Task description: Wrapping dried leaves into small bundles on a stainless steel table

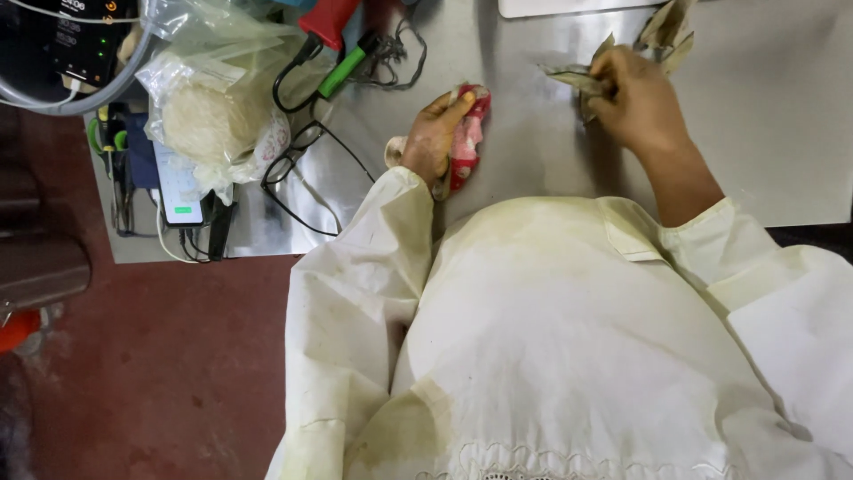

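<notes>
Gripped in the left hand (433,135) is a red and pink cloth (466,138), bunched up and pressed down on the metal table (782,116) close to its near edge; the fingers are closed around it and the thumb lies along its upper side. A crumpled piece of brownish paper (662,31) is held by the right hand (633,100), pinched between curled fingers near the far part of the table, and it seems to be lifted a little, though this cannot be told with certainty. The two hands are kept apart, with bare metal between them. The step in hand is judged to be a wiping or cleaning of the surface, with the paper taken out of the way. For the next move, steady pressure on the cloth would be needed, and a firm hold on the paper, which looks thin and easily torn. Both forearms are stretched forward from the body; the left one is covered by a pale sleeve (355,293) down to the wrist, while the right forearm is bare and turned slightly inward. At the left side of the table, a plastic bag (213,107) with something white inside, spectacles (306,151), a phone (180,191) and tools with red and green handles (333,44) are seen, well apart from the hands.
</notes>
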